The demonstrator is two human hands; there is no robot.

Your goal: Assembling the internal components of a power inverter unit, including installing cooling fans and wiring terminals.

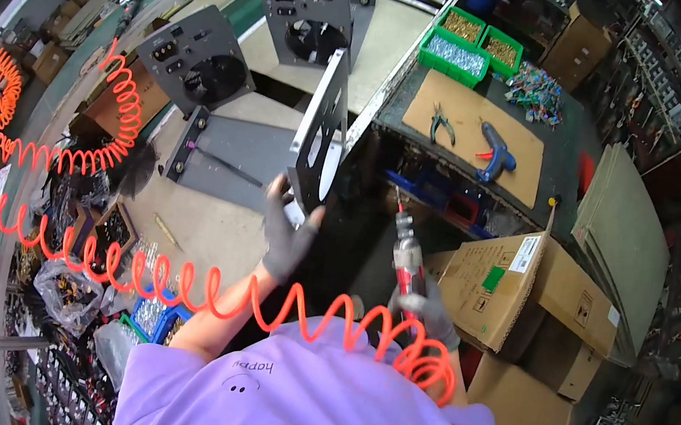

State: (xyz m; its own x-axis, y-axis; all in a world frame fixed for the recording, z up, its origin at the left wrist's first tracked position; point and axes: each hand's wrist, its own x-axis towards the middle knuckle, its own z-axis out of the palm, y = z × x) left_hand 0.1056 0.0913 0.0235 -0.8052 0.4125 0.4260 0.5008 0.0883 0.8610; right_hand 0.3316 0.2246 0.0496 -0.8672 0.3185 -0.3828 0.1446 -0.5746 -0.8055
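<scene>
My left hand (287, 235), in a dark grey glove, grips the lower edge of a grey metal panel (322, 133) with a round fan cutout, holding it upright on edge at the workbench (212, 227) border. My right hand (428, 310), gloved too, holds a red and silver pneumatic screwdriver (407, 255) pointing up, its tip a little to the right of the panel. An orange coiled air hose (271, 304) runs from the tool across my purple shirt.
Two more grey panels (199, 63) (306, 13) stand further along the bench. Green bins of screws (468, 45), pliers (441, 123) and a blue glue gun (494, 153) lie on the right table. Cardboard boxes (526, 289) stand at my right. Parts bins sit lower left.
</scene>
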